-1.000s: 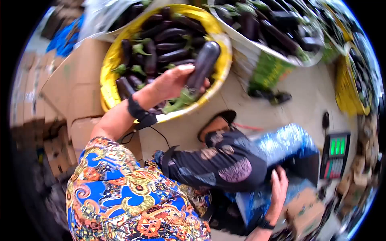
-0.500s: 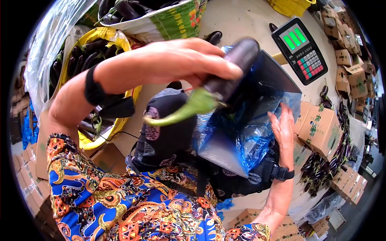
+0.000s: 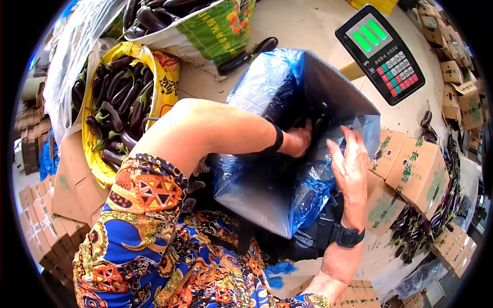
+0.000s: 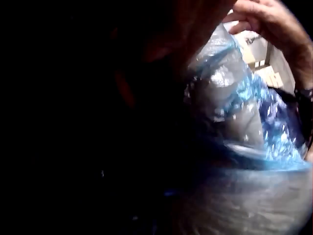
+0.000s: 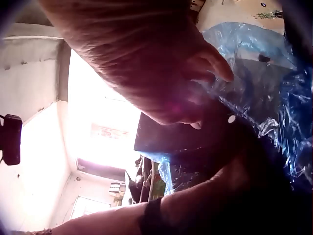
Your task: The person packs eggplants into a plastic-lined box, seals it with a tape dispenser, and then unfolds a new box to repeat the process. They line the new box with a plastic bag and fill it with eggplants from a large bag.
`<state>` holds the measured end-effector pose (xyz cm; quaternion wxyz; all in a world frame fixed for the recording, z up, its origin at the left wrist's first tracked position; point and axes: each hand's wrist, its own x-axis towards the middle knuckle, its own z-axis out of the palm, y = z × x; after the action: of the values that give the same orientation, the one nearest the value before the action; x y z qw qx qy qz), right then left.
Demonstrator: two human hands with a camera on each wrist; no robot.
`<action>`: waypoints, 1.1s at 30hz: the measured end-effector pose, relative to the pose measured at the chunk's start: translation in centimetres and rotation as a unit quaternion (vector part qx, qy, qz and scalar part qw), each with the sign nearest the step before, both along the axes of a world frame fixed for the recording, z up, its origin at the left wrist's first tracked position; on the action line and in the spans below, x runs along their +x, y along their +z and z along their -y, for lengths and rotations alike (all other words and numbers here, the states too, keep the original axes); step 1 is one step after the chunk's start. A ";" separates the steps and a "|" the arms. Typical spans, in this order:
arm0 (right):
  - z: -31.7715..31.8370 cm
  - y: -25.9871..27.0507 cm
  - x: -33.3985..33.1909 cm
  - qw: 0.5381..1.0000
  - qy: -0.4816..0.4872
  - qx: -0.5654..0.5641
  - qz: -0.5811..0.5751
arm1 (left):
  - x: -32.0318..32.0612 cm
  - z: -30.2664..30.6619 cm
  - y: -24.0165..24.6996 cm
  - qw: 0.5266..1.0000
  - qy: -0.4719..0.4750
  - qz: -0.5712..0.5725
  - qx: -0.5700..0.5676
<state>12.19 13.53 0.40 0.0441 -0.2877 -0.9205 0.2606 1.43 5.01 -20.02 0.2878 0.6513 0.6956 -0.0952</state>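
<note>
In the head view, a box (image 3: 336, 77) lined with blue plastic film (image 3: 264, 84) tilts across the person's lap. My left hand (image 3: 299, 141) reaches deep inside it, beside a dark eggplant (image 3: 322, 120). Shadow hides most of its fingers, and I cannot tell whether they grip the eggplant. The left wrist view is mostly black inside the box. On the box's right side, my right hand (image 3: 352, 161) rests at the film-covered edge with fingers loosely extended. That same right hand (image 5: 146, 63) looms large in the right wrist view, over the film.
A yellow sack (image 3: 92, 149) full of eggplants stands at left, and a white-green sack (image 3: 221, 31) of more behind. Two eggplants (image 3: 246, 56) lie on the floor. A scale display (image 3: 380, 54) stands beyond the box. Cartons (image 3: 418, 177) and piled eggplants (image 3: 441, 195) are at right.
My left hand picked an eggplant up out of the yellow sack, carried it right over the lined box and went down inside. My right hand stayed by the box edge as the view swung right.
</note>
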 end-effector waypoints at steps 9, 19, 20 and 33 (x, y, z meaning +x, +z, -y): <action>0.2 0.7 0.1 0.999 0.026 0.020 0.025 | -17.0 1.2 25.2 0.835 0.239 0.494 0.024; 3.0 1.2 -2.6 0.990 0.067 0.121 0.035 | -29.6 34.1 23.8 0.768 0.544 0.292 0.166; 3.2 1.1 -3.3 0.984 0.099 0.143 0.030 | -29.0 36.8 21.4 0.715 0.624 0.263 0.175; -6.0 -15.5 -5.0 0.920 0.123 0.115 0.354 | -23.9 51.0 11.4 0.658 0.720 0.058 0.214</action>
<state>7.23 19.56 -15.11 -0.2846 -0.2385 -0.9278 0.0371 -22.49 -46.04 -8.61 0.1586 -0.0048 0.9301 0.3314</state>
